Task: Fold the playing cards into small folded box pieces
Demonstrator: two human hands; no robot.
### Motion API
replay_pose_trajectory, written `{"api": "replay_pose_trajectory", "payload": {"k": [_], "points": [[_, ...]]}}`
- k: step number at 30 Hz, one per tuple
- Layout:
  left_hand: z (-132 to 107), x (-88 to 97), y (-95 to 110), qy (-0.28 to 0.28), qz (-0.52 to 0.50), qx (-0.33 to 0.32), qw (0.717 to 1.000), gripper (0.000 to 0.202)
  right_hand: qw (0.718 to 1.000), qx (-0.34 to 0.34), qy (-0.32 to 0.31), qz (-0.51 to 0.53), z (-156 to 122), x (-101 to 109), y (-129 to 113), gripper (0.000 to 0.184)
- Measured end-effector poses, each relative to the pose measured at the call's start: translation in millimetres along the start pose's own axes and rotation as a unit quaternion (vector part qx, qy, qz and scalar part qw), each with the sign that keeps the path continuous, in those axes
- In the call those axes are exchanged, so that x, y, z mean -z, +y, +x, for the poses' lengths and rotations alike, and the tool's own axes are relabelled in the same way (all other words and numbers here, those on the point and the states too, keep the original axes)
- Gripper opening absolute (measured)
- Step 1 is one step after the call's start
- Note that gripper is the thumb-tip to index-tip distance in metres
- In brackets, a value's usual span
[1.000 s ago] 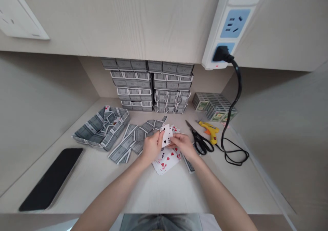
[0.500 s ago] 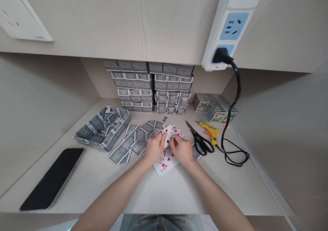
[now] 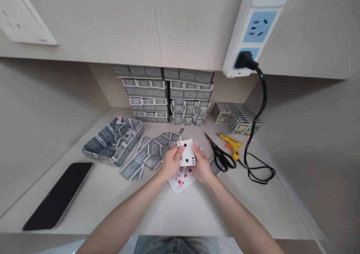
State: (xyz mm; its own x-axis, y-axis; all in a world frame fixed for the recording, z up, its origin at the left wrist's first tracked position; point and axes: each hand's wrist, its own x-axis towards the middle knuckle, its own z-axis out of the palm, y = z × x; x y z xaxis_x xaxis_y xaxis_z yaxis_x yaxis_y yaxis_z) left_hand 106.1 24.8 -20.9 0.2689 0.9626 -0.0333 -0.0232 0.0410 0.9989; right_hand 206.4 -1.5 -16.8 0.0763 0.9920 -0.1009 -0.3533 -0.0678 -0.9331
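Note:
A two of spades playing card (image 3: 186, 154) is held face up between my two hands, above a pile of loose cards. My left hand (image 3: 171, 162) is closed on its left side, thumb on the face. Along the right edge, my right hand (image 3: 201, 166) grips the same card. Below lie face-up cards (image 3: 181, 181), with hearts and an ace showing; my hands hide part of that pile. Just left of my left hand, grey-backed cards (image 3: 154, 149) lie in overlapping folded strips. Black scissors (image 3: 221, 157) lie right of my right hand.
At the left stand a card-built tray (image 3: 123, 152) holding folded pieces and a black phone (image 3: 57, 196). Stacked card boxes (image 3: 168, 92) fill the back. A yellow glue gun (image 3: 232, 144) lies right, its cord rising to a power strip (image 3: 254, 32). Boxed card packs (image 3: 236, 117) sit behind.
The card in my hands has turned flat toward the camera, showing its whole two of spades face. My right hand has shifted slightly right and down to its edge.

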Motion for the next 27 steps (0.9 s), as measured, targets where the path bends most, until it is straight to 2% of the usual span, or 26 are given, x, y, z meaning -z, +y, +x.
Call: {"api": "replay_pose_trajectory", "payload": {"k": [4,7,9,11,13,14,15,17,20,22,27], "points": [[-2,-2.4,-2,0.006,0.014,0.003,1.0,0.039,0.997,0.041,0.036,-0.061,2,5,11,0.043],[-3,-3.1,-4,0.014,0.064,-0.017,0.998,0.037,0.978,0.1,0.058,-0.171,5,12,15,0.041],[-3,-2.9,-5,0.032,0.138,-0.048,0.989,0.035,0.943,0.157,0.085,-0.282,6,15,15,0.039],[-4,-2.2,-7,0.059,0.237,-0.091,0.965,0.034,0.887,0.203,0.113,-0.399,5,18,14,0.037],[-4,-1.4,-8,0.076,0.32,-0.129,0.935,0.032,0.839,0.217,0.13,-0.482,3,19,12,0.036],[-5,-1.2,-9,0.078,0.345,-0.143,0.925,0.031,0.828,0.215,0.134,-0.501,3,19,12,0.037],[-5,-1.0,-9,0.077,0.358,-0.151,0.918,0.029,0.827,0.214,0.134,-0.502,2,19,11,0.037],[-7,-1.0,-8,0.075,0.356,-0.158,0.918,0.025,0.85,0.226,0.128,-0.458,1,18,10,0.038],[-10,-1.9,-5,0.079,0.298,-0.148,0.94,0.021,0.899,0.235,0.094,-0.358,0,16,7,0.037],[-12,-2.7,-4,0.085,0.247,-0.138,0.956,0.023,0.921,0.222,0.077,-0.311,-1,14,5,0.037],[-12,-2.5,-3,0.075,0.139,-0.119,0.98,0.026,0.94,0.22,0.061,-0.253,-3,13,0,0.034]]}}
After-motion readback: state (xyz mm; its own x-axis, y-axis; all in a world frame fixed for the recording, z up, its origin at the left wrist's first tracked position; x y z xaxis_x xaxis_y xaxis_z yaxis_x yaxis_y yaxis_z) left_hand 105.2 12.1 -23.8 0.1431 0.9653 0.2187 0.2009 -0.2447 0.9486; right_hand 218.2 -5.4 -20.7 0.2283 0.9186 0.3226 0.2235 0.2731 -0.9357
